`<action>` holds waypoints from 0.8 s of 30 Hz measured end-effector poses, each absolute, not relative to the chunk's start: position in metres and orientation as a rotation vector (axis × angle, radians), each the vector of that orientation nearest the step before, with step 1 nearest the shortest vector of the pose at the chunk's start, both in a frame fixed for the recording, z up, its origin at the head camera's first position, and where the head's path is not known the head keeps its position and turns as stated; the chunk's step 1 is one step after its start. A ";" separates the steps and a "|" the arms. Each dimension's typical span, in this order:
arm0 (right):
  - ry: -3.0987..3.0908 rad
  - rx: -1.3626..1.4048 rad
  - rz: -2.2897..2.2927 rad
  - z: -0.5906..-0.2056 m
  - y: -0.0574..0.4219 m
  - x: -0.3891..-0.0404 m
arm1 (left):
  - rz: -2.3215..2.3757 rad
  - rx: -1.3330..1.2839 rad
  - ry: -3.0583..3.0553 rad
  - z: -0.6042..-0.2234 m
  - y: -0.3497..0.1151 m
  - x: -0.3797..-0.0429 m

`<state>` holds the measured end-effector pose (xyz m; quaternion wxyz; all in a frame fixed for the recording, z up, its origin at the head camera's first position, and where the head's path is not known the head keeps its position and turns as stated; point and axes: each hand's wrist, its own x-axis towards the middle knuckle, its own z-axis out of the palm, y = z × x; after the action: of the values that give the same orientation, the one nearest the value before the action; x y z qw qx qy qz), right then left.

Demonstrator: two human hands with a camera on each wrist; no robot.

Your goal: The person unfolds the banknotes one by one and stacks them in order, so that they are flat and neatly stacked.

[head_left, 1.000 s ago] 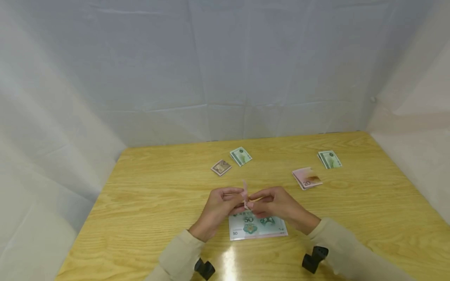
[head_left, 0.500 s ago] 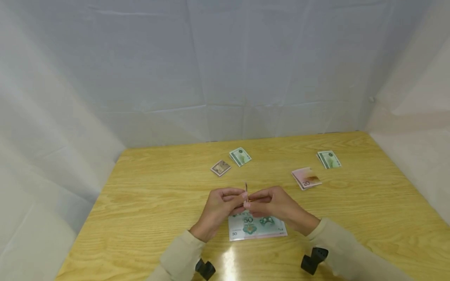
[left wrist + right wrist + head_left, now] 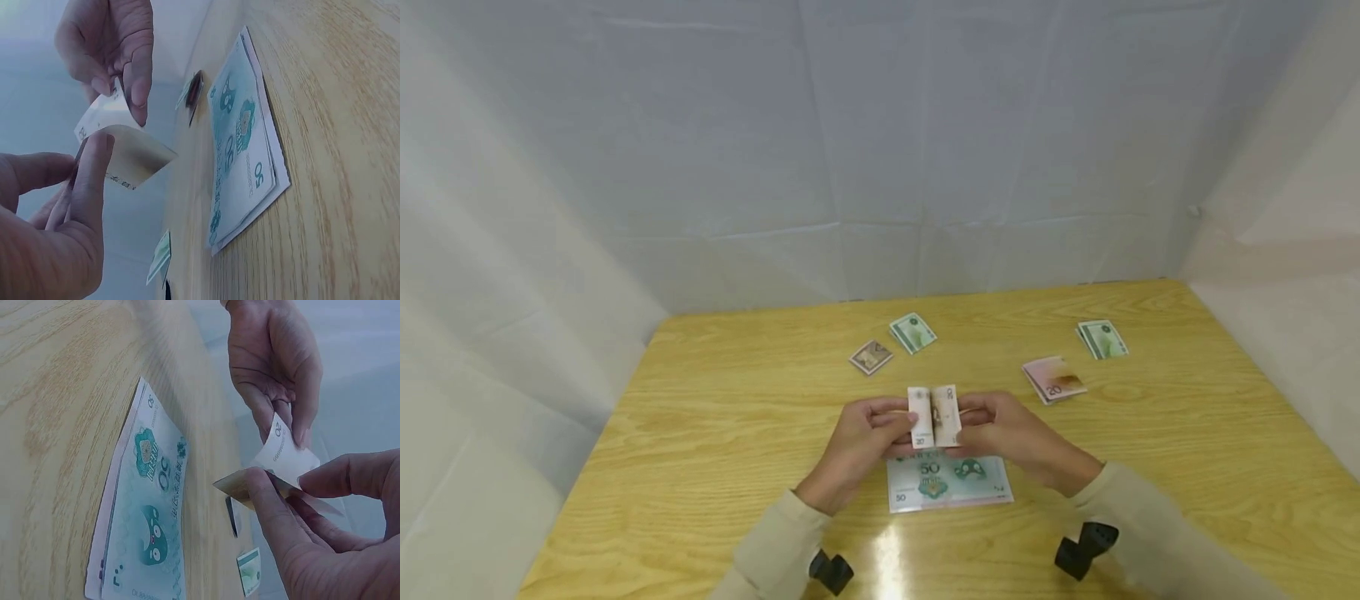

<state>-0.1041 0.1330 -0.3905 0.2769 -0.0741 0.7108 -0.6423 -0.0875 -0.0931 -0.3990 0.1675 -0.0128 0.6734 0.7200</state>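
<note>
Above the wooden table point(image 3: 715, 450), both hands point(image 3: 859, 442) point(image 3: 1022, 437) (angled inward) pinch a creased 20 note point(image 3: 945, 417) by opposite sides

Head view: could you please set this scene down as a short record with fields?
left hand: pinches the left side of the creased 20 note
right hand: pinches its right side
creased 20 note: held above the wooden table
50 note: lies on the table, green side up
beyond the hands: folded brown note, folded green note
farther right: folded pink 20 note, second folded green note
</note>
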 end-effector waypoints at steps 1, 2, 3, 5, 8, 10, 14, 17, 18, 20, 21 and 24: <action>1.903 -0.189 -1.730 -0.390 0.134 -0.104 | 2.043 -0.041 1.929 -0.399 -0.094 -0.087; 1.891 -0.180 -1.740 -0.389 0.136 -0.104 | 2.040 -0.045 1.939 -0.399 -0.095 -0.087; 1.887 -0.175 -1.743 -0.389 0.138 -0.104 | 2.036 -0.045 1.955 -0.398 -0.095 -0.086; 1.884 -0.162 -1.751 -0.388 0.141 -0.103 | 2.035 -0.056 1.977 -0.399 -0.097 -0.086; 1.891 -0.146 -1.760 -0.386 0.147 -0.103 | 2.027 -0.069 2.023 -0.399 -0.098 -0.085; 1.914 -0.132 -1.763 -0.386 0.151 -0.103 | 2.016 -0.082 2.052 -0.400 -0.100 -0.085; 1.973 -0.130 -1.743 -0.388 0.158 -0.103 | 1.986 -0.083 2.101 -0.400 -0.102 -0.083; 2.011 -0.129 -1.715 -0.391 0.163 -0.103 | 1.972 -0.071 2.107 -0.402 -0.105 -0.082; 2.019 -0.122 -1.707 -0.392 0.164 -0.103 | 1.966 -0.070 2.109 -0.402 -0.106 -0.081; 2.034 -0.110 -1.693 -0.395 0.166 -0.103 | 1.960 -0.068 2.103 -0.403 -0.108 -0.081; 2.039 -0.102 -1.685 -0.396 0.167 -0.102 | 1.954 -0.067 2.103 -0.403 -0.108 -0.081; 2.070 -0.065 -1.653 -0.400 0.168 -0.102 | 1.929 -0.073 2.110 -0.405 -0.110 -0.080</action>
<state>-0.1017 0.1683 -0.4000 0.2432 -0.0239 0.7578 -0.6050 -0.0801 -0.1105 -0.4046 0.1407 -0.0251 0.7304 0.6679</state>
